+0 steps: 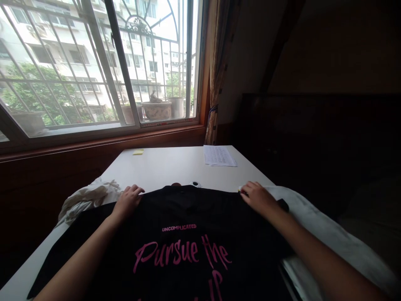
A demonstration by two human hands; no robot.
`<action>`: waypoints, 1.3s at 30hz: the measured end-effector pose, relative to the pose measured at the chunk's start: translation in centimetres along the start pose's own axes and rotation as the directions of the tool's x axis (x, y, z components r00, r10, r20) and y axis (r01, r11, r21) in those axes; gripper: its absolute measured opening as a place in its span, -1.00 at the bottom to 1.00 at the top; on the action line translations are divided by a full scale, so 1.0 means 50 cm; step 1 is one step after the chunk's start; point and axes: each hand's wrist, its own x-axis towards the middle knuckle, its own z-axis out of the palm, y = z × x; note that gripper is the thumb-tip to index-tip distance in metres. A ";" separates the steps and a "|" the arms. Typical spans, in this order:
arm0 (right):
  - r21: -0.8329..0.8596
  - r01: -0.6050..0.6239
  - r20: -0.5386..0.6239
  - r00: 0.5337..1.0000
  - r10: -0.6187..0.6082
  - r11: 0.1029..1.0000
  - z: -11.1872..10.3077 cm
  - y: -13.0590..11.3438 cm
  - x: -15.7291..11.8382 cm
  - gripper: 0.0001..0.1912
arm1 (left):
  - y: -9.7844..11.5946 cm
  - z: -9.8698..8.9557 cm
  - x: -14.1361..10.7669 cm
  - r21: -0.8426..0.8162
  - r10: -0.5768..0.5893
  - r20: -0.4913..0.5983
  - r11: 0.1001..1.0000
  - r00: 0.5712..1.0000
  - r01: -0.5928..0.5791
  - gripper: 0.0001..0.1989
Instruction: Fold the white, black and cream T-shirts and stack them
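A black T-shirt [188, 213] lies spread over the white table, its pink print facing up and reading "UNCOMPLICATED" and "Pursue the". My left hand [128, 200] is at the shirt's left shoulder, with the fingers bent over the top edge and closed on the fabric. At the opposite shoulder, my right hand [256, 196] pinches the cloth between thumb and fingers. The collar points away from me, between the two hands. The lower part of the shirt runs out of view at the bottom.
Crumpled off-white cloth [90, 198] lies on the left of the white table [169, 163], pale grey cloth [313, 217] on the right. Beyond the collar sits a small black-and-white round object [195, 184]. Papers [219, 156] and yellow sticky notes [138, 152] lie farther back, below a barred window [125, 62].
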 end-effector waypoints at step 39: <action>0.185 0.420 0.285 0.842 -0.457 0.889 0.268 -0.322 0.091 -0.32 | 0.116 0.042 0.045 0.096 -0.048 0.352 0.995 0.935 0.015 -0.44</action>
